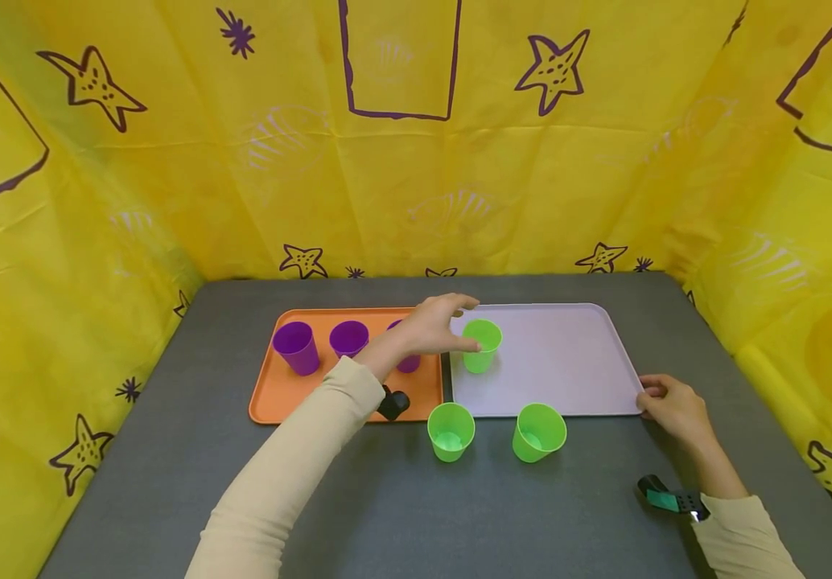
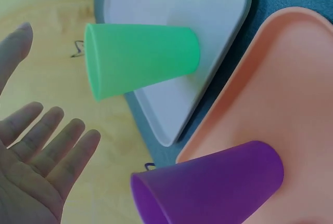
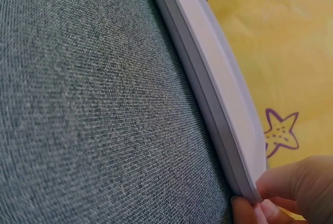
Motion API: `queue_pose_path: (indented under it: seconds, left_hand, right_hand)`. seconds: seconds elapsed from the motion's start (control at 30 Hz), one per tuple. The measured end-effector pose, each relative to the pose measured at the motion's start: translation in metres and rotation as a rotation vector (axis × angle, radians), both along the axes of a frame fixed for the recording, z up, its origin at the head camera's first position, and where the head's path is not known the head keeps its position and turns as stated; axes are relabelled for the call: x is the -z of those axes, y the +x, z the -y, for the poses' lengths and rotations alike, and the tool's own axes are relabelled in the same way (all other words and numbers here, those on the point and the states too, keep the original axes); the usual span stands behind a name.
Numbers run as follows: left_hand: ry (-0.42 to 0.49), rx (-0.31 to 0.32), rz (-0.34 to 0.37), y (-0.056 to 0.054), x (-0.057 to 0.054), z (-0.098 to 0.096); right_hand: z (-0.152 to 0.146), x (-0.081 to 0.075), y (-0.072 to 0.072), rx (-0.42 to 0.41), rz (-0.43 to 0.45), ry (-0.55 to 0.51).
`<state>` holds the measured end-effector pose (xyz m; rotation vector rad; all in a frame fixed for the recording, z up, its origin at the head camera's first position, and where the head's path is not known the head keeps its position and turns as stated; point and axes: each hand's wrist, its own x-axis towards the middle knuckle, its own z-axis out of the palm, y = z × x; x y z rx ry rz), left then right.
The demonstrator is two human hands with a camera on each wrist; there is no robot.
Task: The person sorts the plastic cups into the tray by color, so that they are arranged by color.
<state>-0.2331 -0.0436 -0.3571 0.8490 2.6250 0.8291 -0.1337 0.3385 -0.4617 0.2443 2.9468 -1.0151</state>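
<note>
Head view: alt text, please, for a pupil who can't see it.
A person's open left hand is beside a green cup on a lilac tray, while the right hand pinches that tray's near right corner. Three purple cups stand on an orange tray to the left; two more green cups stand on the grey table in front.

Dark grey table point(image 1: 575, 515); surface shows a woven texture in the right wrist view. Creased yellow cloth point(image 1: 474, 161) stands behind the table and along both sides. Printed on it: purple-outlined starfish point(image 1: 555, 72) with dotted bodies, small spiky bursts point(image 1: 238, 34), pale striped shells point(image 1: 282, 141), and a purple angular outline point(image 1: 399, 116) at top centre.
</note>
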Motion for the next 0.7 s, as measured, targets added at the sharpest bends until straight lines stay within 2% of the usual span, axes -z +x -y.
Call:
queue_pose_path:
  seconds: [0.23, 0.43, 0.57, 0.7]
  left_hand:
    - [0.063, 0.035, -0.038, 0.012, -0.005, 0.013]
    - [0.098, 0.055, -0.038, 0.027, -0.010, 0.027]
    - [0.139, 0.062, -0.034, 0.037, -0.007, 0.034]
    - [0.189, 0.068, 0.008, 0.047, 0.001, 0.042]
  right_hand:
    - [0.000, 0.001, 0.000, 0.005, 0.001, -0.005]
    - [0.001, 0.000, 0.000, 0.005, 0.002, 0.000]
    - [0.001, -0.001, 0.001, 0.004, 0.006, 0.003]
    - [0.002, -0.001, 0.001, 0.005, -0.002, 0.004]
